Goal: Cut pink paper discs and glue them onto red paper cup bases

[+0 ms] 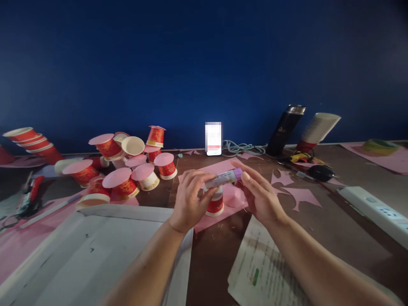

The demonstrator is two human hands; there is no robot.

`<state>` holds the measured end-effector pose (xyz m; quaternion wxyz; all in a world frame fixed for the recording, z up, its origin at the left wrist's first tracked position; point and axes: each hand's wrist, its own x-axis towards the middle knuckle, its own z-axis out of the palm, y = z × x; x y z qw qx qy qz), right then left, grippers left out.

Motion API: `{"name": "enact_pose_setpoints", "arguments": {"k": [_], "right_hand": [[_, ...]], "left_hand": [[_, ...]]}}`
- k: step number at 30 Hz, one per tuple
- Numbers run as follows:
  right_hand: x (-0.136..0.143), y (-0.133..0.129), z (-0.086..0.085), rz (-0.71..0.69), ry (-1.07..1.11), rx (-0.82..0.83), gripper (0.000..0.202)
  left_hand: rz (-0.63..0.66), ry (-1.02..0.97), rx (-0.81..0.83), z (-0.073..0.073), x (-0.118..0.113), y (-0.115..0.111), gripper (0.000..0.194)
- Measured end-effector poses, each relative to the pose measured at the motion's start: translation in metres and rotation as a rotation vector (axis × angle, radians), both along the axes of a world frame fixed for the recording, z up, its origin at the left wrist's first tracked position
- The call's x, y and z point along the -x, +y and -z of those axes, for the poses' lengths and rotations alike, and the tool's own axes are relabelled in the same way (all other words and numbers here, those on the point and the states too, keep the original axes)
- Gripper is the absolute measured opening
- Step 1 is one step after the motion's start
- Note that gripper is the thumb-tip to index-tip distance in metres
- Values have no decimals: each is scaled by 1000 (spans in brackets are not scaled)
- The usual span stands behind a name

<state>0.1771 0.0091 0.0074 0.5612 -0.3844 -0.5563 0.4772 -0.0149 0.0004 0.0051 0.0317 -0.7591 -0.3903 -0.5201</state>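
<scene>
A glue stick (220, 180) with a purple cap (238, 173) is held level above the table. My left hand (193, 197) is closed round its pale body. At the capped end, the thumb and fingers of my right hand (263, 195) close on the cap. Right below the stick stands an upside-down red paper cup (215, 208), partly hidden by my left hand. It rests on a pink paper sheet (204, 223). Beside the cup lies a pink paper disc (234, 196).
Red paper cups with pink discs (117, 177) crowd the left. A lit phone (213, 139) leans at the blue wall. Rightward are a black flask (286, 129), paper scraps (302, 197) and a power strip (372, 212). A white box lid (121, 255) and printed sheets (264, 272) lie in front.
</scene>
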Motion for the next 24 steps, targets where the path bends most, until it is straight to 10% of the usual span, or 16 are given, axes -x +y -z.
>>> {"name": "enact_pose_setpoints", "arguments": {"k": [24], "right_hand": [[1, 8, 8, 177, -56, -51, 22]], "left_hand": [[19, 37, 0, -2, 0, -2, 22]]}}
